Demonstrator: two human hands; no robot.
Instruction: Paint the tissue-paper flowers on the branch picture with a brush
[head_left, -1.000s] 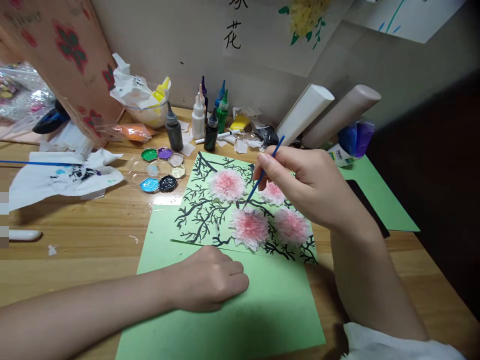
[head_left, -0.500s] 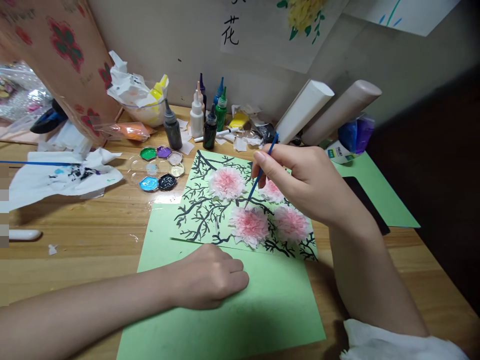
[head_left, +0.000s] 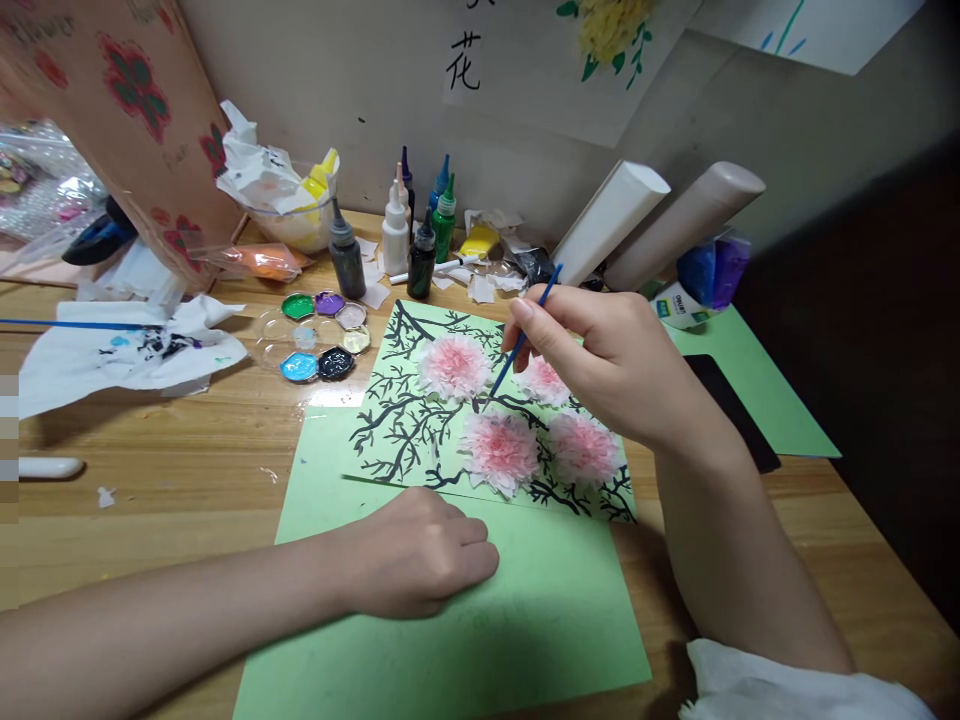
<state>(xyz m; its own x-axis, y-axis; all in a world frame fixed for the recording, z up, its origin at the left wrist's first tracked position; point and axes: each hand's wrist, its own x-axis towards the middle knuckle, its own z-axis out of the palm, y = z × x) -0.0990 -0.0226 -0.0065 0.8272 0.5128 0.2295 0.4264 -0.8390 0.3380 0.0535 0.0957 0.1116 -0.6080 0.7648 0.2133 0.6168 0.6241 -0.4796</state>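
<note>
Right fingers (head_left: 544,332) pinch slanted blue brush (head_left: 505,370) beside pink flowers (head_left: 499,453).

Black branching lines pattern the light green rectangular paper sheet (head_left: 450,440); its ruffled paper flowers (head_left: 499,452) fade from pink centres to white edges. The slim paintbrush (head_left: 506,367) is blue; green, purple, light blue and black paints (head_left: 336,363) dot the clear plastic palette (head_left: 270,328)

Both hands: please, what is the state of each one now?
Left hand: closed in a fist over the lower green sheet; cannot tell if it holds anything.
Right hand: closed on the blue paintbrush.
</note>
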